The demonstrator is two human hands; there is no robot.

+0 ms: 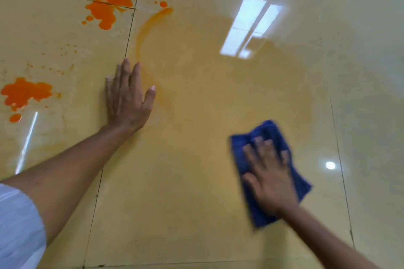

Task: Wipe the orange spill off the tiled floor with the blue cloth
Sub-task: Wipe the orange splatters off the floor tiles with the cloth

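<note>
A folded blue cloth [262, 135] lies flat on the glossy tiled floor [175, 203] at the lower right. My right hand [267, 174] presses down on it with fingers spread; both look motion-blurred. My left hand [129, 98] rests flat on the floor left of centre, fingers together, holding nothing. Bright orange spill [107, 5] pools at the upper left, and a second orange puddle [25, 93] sits at the far left. A faint orange smear [148, 26] curves from the upper pool toward my left hand, with a pale yellowish film across the middle tile.
Small orange droplets [65, 50] speckle the left tiles. Dark grout lines [130, 33] run between the large tiles. Ceiling lights reflect in the floor [249, 28]. My white sleeve [19, 225] shows at the bottom left.
</note>
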